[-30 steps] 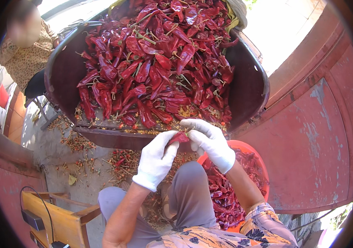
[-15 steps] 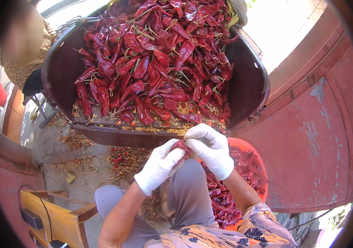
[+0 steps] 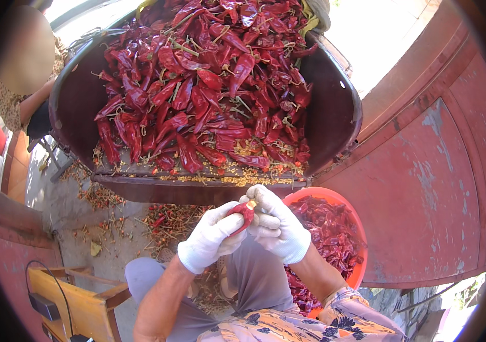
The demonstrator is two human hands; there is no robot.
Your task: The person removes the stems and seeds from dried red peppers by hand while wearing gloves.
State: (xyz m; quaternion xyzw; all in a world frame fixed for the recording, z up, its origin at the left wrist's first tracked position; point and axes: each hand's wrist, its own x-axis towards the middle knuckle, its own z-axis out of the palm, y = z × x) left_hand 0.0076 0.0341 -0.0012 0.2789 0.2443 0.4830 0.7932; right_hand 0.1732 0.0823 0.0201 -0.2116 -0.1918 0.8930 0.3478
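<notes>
My white-gloved left hand (image 3: pixel 214 233) is closed round a red dried pepper (image 3: pixel 242 215), whose top shows a pale yellowish end. My white-gloved right hand (image 3: pixel 271 225) is beside it, fingers curled and pinched at that end; what they grip is too small to make out. Both hands are over my knees, just below the front edge of a dark metal cart bin (image 3: pixel 191 188) heaped with red peppers (image 3: pixel 197 97), with loose yellow seeds along that edge.
An orange tub (image 3: pixel 358 239) of peppers stands by my right knee. A wooden stool (image 3: pixel 72 293) with a dark box and cable is at lower left. A person (image 3: pixel 9 108) sits at upper left. Red metal panels (image 3: pixel 419 188) flank me; stems litter the concrete floor (image 3: pixel 83 239).
Both hands have moved slightly down, and the right hand's fingers have curled at the pepper's top, where a pale end now shows. The view has shifted slightly; the person's arm at left has appeared.
</notes>
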